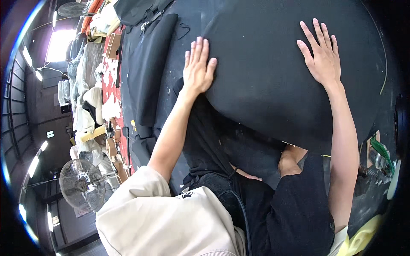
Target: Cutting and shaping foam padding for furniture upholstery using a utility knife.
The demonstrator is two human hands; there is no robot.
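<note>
A large sheet of black material (260,72) is spread in front of me, its near edge curving over my crossed legs. My left hand (198,66) lies flat at the sheet's left edge, fingers stretched out and close together. Farther right, my right hand (322,55) rests flat on the sheet with its fingers spread. Neither hand grips anything. To the left of my left hand lies a long folded or rolled black piece (156,72).
A short black cord (183,30) lies beyond my left hand. At the right rim are a green-handled tool (380,151) and a yellow object (363,234). Boxes (112,46), plastic-wrapped goods (92,64) and a standing fan (82,185) are on the left.
</note>
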